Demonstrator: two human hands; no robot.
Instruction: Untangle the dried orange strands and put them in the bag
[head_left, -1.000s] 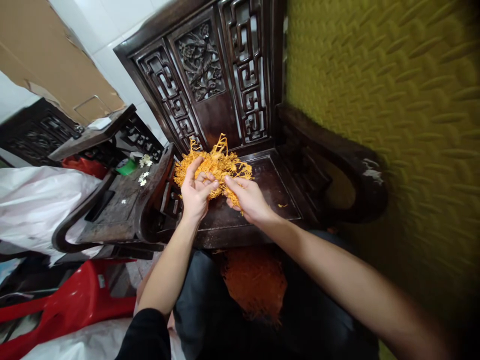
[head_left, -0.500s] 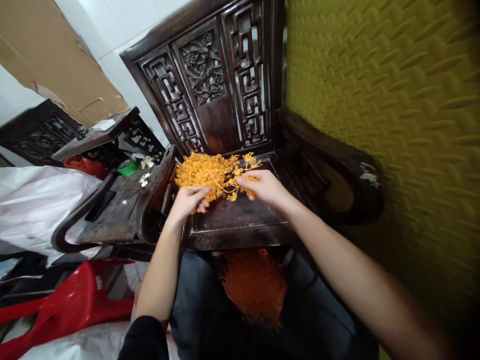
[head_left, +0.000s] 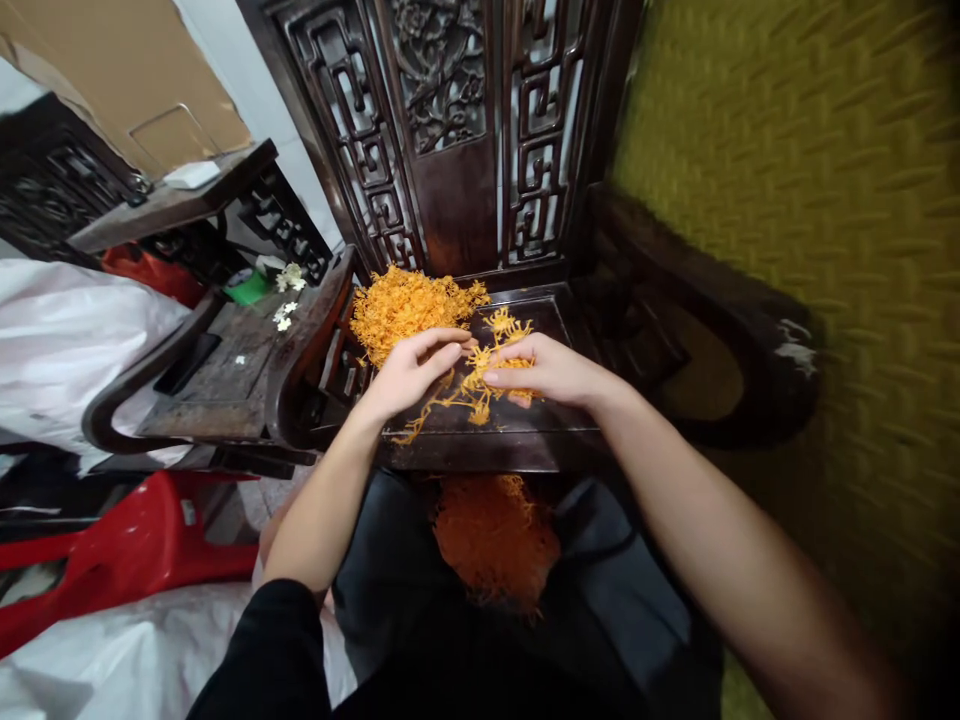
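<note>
A heap of orange stringy pieces (head_left: 409,305) lies at the back left of the dark wooden chair seat (head_left: 442,450). My right hand (head_left: 551,370) is closed round an orange bunch (head_left: 480,375) with frilly tips, right of the heap. Beside it my left hand (head_left: 424,370) reaches in from the left, thumb and fingers apart, its fingertips close to the bunch; nothing shows in its grip. Thin orange strands (head_left: 420,425) trail from the bunch toward the seat's front edge.
More orange-brown strands (head_left: 495,540) sit low between the knees. To the left are another wooden chair (head_left: 217,400) with green tape (head_left: 247,287) and pale scraps (head_left: 285,315), a red plastic stool (head_left: 142,540) and white sacks (head_left: 82,350). A yellow-green textured surface (head_left: 787,180) rises at right.
My left hand has moved right, off the heap's front, toward my right hand. The strands now trail left across the seat's front. The camera view has shifted.
</note>
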